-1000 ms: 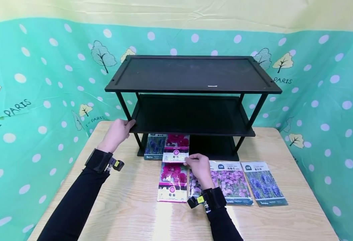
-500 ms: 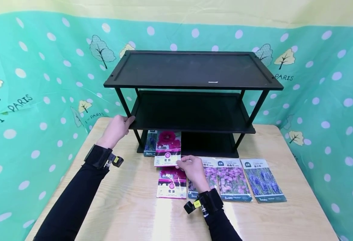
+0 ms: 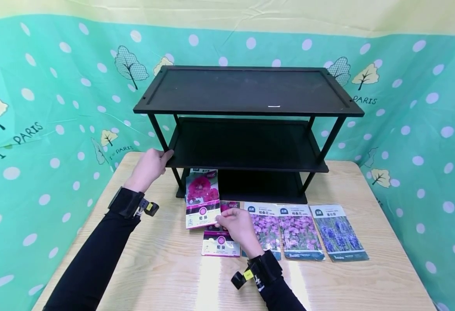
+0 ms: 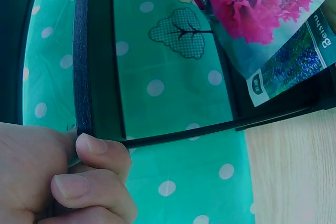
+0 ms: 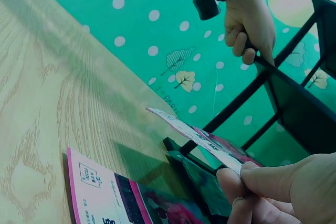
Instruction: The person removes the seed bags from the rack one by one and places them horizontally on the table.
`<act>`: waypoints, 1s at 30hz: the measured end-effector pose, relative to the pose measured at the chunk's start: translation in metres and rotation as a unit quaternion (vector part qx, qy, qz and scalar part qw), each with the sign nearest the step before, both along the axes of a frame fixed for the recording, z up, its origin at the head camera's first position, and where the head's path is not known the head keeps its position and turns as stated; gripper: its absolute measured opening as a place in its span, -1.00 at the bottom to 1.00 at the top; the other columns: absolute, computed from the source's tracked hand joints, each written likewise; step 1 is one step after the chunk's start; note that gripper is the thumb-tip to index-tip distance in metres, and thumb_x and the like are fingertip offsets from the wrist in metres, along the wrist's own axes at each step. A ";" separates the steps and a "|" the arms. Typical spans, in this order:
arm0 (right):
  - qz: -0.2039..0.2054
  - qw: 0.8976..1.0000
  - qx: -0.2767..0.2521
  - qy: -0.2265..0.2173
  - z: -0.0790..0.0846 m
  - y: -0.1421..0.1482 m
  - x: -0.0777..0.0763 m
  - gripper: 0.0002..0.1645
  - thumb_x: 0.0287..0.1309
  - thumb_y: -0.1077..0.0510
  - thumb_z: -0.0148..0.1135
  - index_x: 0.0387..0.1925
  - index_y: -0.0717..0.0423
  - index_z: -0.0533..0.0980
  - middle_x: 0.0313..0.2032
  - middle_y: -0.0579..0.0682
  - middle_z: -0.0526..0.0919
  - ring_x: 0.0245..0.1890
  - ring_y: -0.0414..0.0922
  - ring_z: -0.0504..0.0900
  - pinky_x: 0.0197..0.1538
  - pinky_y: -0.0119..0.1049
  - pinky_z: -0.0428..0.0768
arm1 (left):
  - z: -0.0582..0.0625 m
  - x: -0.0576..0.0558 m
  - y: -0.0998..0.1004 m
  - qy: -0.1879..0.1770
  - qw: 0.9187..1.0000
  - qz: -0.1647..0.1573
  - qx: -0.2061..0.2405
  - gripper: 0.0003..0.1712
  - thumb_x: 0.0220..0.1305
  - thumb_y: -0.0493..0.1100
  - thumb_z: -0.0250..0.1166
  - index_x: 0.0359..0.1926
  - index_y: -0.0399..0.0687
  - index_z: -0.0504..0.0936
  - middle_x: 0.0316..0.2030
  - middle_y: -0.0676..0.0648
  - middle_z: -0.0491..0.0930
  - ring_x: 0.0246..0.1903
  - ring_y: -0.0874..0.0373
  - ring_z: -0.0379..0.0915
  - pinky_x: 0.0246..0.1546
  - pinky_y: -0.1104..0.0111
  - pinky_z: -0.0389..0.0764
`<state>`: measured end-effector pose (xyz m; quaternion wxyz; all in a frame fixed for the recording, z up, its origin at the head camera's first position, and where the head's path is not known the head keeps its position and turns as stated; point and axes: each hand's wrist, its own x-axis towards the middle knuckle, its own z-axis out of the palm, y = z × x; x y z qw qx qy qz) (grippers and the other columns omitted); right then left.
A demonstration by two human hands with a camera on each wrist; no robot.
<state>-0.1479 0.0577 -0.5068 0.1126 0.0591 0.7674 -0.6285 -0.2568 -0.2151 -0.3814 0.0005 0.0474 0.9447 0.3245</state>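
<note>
My left hand (image 3: 150, 167) grips the front left corner of the middle board of a black three-tier shelf (image 3: 247, 142); its curled fingers show in the left wrist view. Between thumb and fingers, my right hand (image 3: 238, 229) pinches the right edge of a seed packet with magenta flowers (image 3: 203, 201). That packet is raised and tilted at the lower tier's left end, in front of a blue-flower seed packet (image 4: 294, 61) lying there. A second magenta-flower packet (image 3: 221, 246) lies on the table below, partly covered by the held packet and my right hand.
Two pink-flower seed packets (image 3: 300, 233) and another blue-flower packet (image 3: 340, 233) lie in a row on the wooden table (image 3: 165, 268), right of my right hand. The shelf's thin posts (image 3: 331, 139) stand at its corners. A green dotted cloth (image 3: 418, 129) hangs around the table.
My right hand has moved left and slightly nearer with the magenta-flower packet, uncovering more of the magenta packet and the pink-flower packet on the table. My left hand stays on the shelf.
</note>
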 end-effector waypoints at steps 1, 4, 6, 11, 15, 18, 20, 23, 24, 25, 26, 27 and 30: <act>0.002 1.000 0.001 0.000 0.001 -0.001 0.001 -0.76 0.23 0.10 0.47 -0.23 0.18 0.64 -0.41 0.04 0.81 -0.28 0.02 0.78 -0.26 -0.29 0.56 | 0.000 0.000 0.000 0.000 1.000 0.000 0.000 -0.40 0.67 0.02 -0.05 -0.62 -0.03 0.33 -0.70 0.06 0.28 -0.69 0.12 0.27 -0.60 0.33 0.26; 0.008 1.000 0.002 0.002 0.005 -0.002 0.004 -0.76 0.23 0.09 0.47 -0.23 0.19 0.64 -0.41 0.03 0.81 -0.29 0.06 0.77 -0.32 -0.31 0.52 | 0.000 0.000 0.000 -0.006 1.000 0.000 0.003 -0.40 0.67 0.03 -0.05 -0.62 -0.04 0.34 -0.71 0.07 0.26 -0.70 0.13 0.25 -0.62 0.33 0.24; 0.012 1.000 0.006 0.004 0.007 -0.002 0.007 -0.76 0.23 0.08 0.47 -0.23 0.17 0.64 -0.42 0.02 0.81 -0.30 0.07 0.76 -0.35 -0.35 0.48 | 0.000 0.000 0.000 -0.009 1.000 0.001 0.007 -0.40 0.67 0.03 -0.05 -0.62 -0.04 0.35 -0.71 0.09 0.23 -0.71 0.14 0.23 -0.62 0.34 0.23; 0.040 0.999 0.010 0.016 0.006 -0.007 0.016 -0.77 0.21 0.09 0.48 -0.25 0.17 0.65 -0.44 0.02 0.80 -0.33 0.11 0.76 -0.34 -0.32 0.53 | -0.001 -0.001 -0.001 -0.005 1.000 -0.002 0.012 -0.41 0.67 0.02 -0.04 -0.63 -0.04 0.34 -0.72 0.09 0.22 -0.70 0.14 0.24 -0.62 0.34 0.23; 0.060 0.998 0.007 0.018 0.004 -0.011 0.023 -0.76 0.20 0.11 0.48 -0.25 0.19 0.64 -0.45 0.04 0.80 -0.34 0.11 0.77 -0.34 -0.31 0.54 | -0.001 -0.001 -0.002 0.003 1.000 -0.004 0.010 -0.40 0.67 0.03 -0.04 -0.64 0.00 0.26 -0.71 0.07 0.27 -0.69 0.13 0.27 -0.60 0.33 0.25; 0.068 0.998 0.004 0.017 0.004 -0.014 0.028 -0.77 0.21 0.10 0.48 -0.25 0.18 0.63 -0.44 0.06 0.80 -0.33 0.05 0.79 -0.30 -0.34 0.53 | -0.002 0.000 -0.002 -0.001 1.000 0.000 0.008 -0.39 0.66 0.05 -0.05 -0.65 0.01 0.25 -0.71 0.07 0.29 -0.69 0.13 0.27 -0.60 0.32 0.26; 0.075 0.997 -0.002 0.016 0.004 -0.015 0.031 -0.78 0.21 0.11 0.48 -0.26 0.17 0.63 -0.43 0.08 0.81 -0.34 0.00 0.80 -0.31 -0.37 0.51 | -0.002 0.000 -0.002 -0.004 1.000 0.002 0.010 -0.38 0.66 0.06 -0.05 -0.65 0.01 0.25 -0.71 0.07 0.29 -0.70 0.13 0.25 -0.60 0.32 0.25; 0.086 0.996 0.003 0.016 0.005 -0.017 0.036 -0.79 0.19 0.12 0.49 -0.28 0.15 0.64 -0.44 0.07 0.80 -0.52 -0.11 0.69 -0.50 -0.42 0.40 | -0.002 0.000 -0.002 -0.009 1.000 0.005 0.010 -0.37 0.66 0.08 -0.06 -0.66 0.02 0.23 -0.72 0.08 0.28 -0.71 0.13 0.21 -0.61 0.32 0.23; 0.090 0.996 0.006 0.015 0.005 -0.017 0.038 -0.80 0.18 0.12 0.49 -0.29 0.15 0.64 -0.45 0.07 0.80 -0.57 -0.14 0.63 -0.55 -0.43 0.35 | -0.001 0.000 -0.002 -0.009 1.000 0.005 0.011 -0.37 0.66 0.08 -0.06 -0.66 0.02 0.23 -0.72 0.08 0.28 -0.71 0.13 0.20 -0.61 0.32 0.23; 0.095 0.995 0.009 0.014 0.005 -0.018 0.039 -0.80 0.17 0.13 0.50 -0.30 0.15 0.63 -0.46 0.06 0.79 -0.60 -0.16 0.62 -0.59 -0.44 0.33 | -0.001 0.000 -0.002 -0.010 1.000 0.005 0.011 -0.37 0.66 0.08 -0.06 -0.66 0.01 0.24 -0.72 0.08 0.27 -0.71 0.13 0.19 -0.62 0.32 0.22; 0.098 0.995 0.013 0.012 0.005 -0.018 0.041 -0.81 0.15 0.14 0.50 -0.30 0.14 0.63 -0.47 0.06 0.79 -0.62 -0.17 0.61 -0.60 -0.44 0.34 | -0.001 0.000 -0.002 -0.009 1.000 0.005 0.011 -0.37 0.66 0.08 -0.06 -0.65 0.00 0.26 -0.72 0.08 0.27 -0.71 0.13 0.19 -0.62 0.33 0.22; 0.102 0.995 0.017 0.012 0.004 -0.019 0.042 -0.80 0.14 0.15 0.50 -0.31 0.14 0.63 -0.48 0.05 0.79 -0.63 -0.17 0.62 -0.60 -0.42 0.36 | -0.001 0.000 -0.002 -0.008 1.000 0.004 0.012 -0.38 0.66 0.07 -0.05 -0.65 0.00 0.28 -0.72 0.08 0.27 -0.71 0.13 0.20 -0.62 0.33 0.23; 0.107 0.994 0.020 0.006 0.002 -0.021 0.045 -0.78 0.13 0.20 0.51 -0.26 0.19 0.61 -0.49 0.07 0.78 -0.53 -0.06 0.76 -0.44 -0.37 0.55 | -0.001 0.000 -0.002 -0.005 1.000 0.003 0.010 -0.39 0.66 0.05 -0.05 -0.63 -0.03 0.32 -0.71 0.07 0.27 -0.70 0.13 0.24 -0.62 0.33 0.24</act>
